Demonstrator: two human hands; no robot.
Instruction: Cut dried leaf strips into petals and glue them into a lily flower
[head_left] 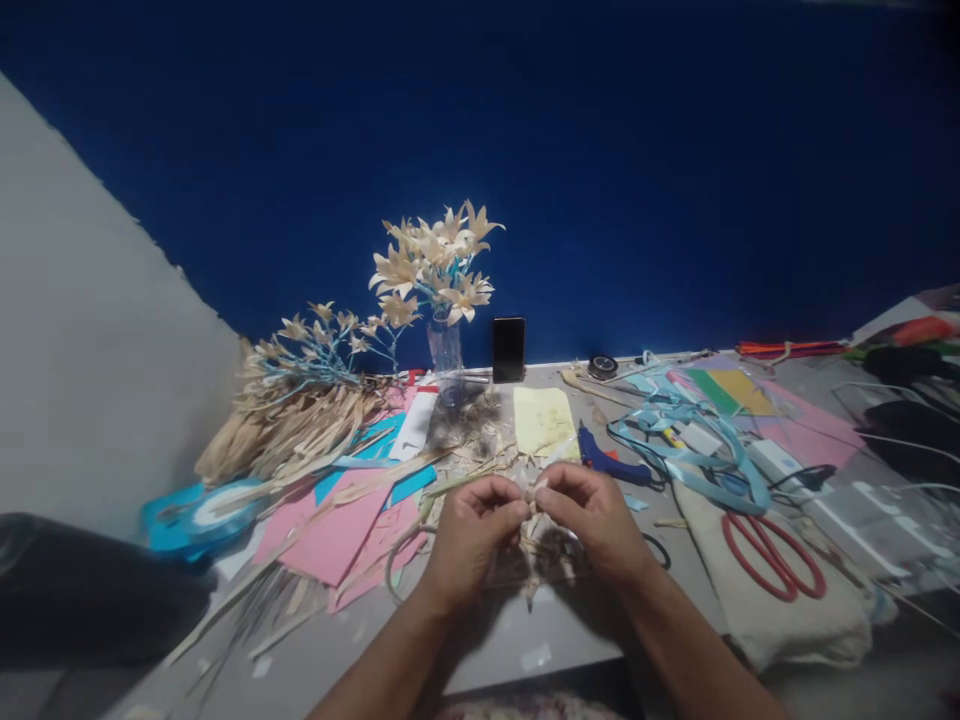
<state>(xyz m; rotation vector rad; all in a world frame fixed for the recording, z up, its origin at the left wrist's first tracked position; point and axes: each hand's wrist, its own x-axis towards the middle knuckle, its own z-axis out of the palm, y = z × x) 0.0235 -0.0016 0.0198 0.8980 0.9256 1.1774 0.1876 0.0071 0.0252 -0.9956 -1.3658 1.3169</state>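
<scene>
My left hand [474, 530] and my right hand [600, 520] meet over the middle of the table, thumbs and forefingers pinched. Between the fingertips is a small pale piece [530, 494], perhaps dried husk; its shape is mostly hidden. Below the hands lie tan dried scraps [531, 592], partly in shadow. Just beyond my right hand rests a blue glue gun [613, 464], and a pale yellow sheet [543, 418] lies behind both hands. A clear vase [446, 360] farther back holds cream flowers [442, 258] with light blue stems.
Pink paper [337, 530], dried husk strips [277, 430] and a blue tape dispenser [176, 520] lie to the left. A phone [508, 350] stands against the wall. On the right are light blue ribbon [720, 480], red-handled scissors [772, 560] on cloth, and a white power strip [855, 520].
</scene>
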